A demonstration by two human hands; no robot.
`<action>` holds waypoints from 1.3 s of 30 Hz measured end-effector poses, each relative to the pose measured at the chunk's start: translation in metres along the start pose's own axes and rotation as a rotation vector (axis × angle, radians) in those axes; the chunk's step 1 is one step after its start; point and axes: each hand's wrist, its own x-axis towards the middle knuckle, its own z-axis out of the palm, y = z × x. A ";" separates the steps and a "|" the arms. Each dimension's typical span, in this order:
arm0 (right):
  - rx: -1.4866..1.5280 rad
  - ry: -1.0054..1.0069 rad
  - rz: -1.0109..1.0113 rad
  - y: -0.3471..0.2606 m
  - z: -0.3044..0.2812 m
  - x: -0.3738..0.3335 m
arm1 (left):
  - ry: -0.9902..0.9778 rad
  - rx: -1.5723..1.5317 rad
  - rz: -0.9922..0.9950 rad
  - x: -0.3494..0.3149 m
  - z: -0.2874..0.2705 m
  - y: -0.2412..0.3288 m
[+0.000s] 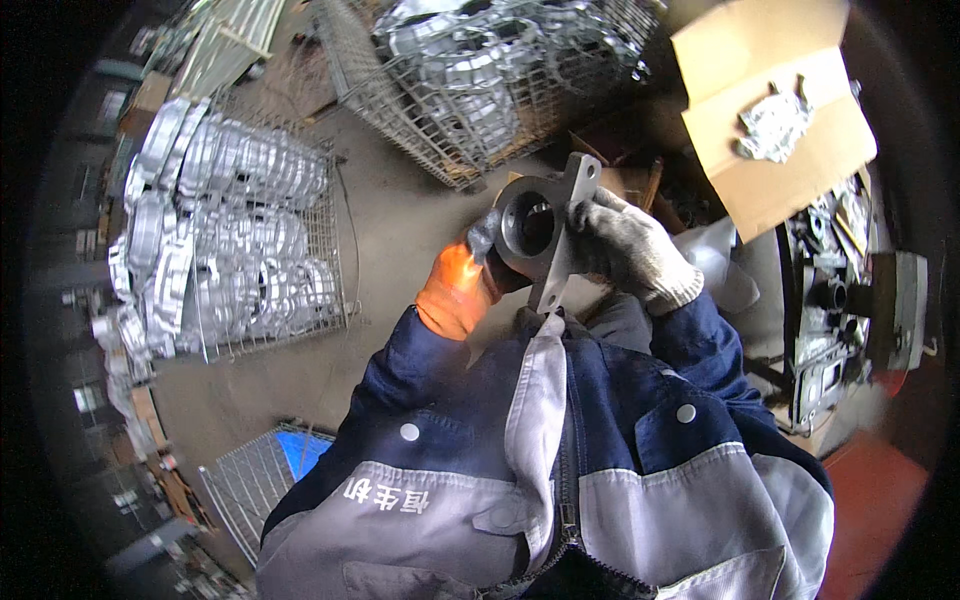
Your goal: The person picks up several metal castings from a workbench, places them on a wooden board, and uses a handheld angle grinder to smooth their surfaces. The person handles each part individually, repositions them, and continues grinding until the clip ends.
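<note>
In front of my chest I hold a grey metal flanged casting (562,240), tilted, with a round bore and a flat flange pierced by a hole at each end. My left hand (462,288), in an orange glove with dark fingertips, is closed on the round body's left side. My right hand (635,250), in a whitish knit glove with grimy fingers, grips the flange from the right. Parts of the fingers on both hands are hidden behind the casting.
A wire cage (340,240) at left holds stacked silvery castings; another wire cage (400,110) stands ahead. An opened cardboard box (710,150) with a shiny metal part lies at far right. Below it, a bench (800,330) carries metal parts. A wire basket (245,480) stands lower left.
</note>
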 end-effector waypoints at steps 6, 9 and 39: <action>-0.400 -0.081 0.037 0.026 0.048 0.074 | 0.224 -0.318 0.043 -0.059 -0.046 0.032; -0.365 -0.219 0.113 0.037 0.065 0.122 | 0.248 -0.355 0.161 -0.088 -0.055 0.048; 0.253 -0.249 0.540 0.187 0.355 0.453 | -0.102 -1.030 0.245 -0.128 -0.528 0.216</action>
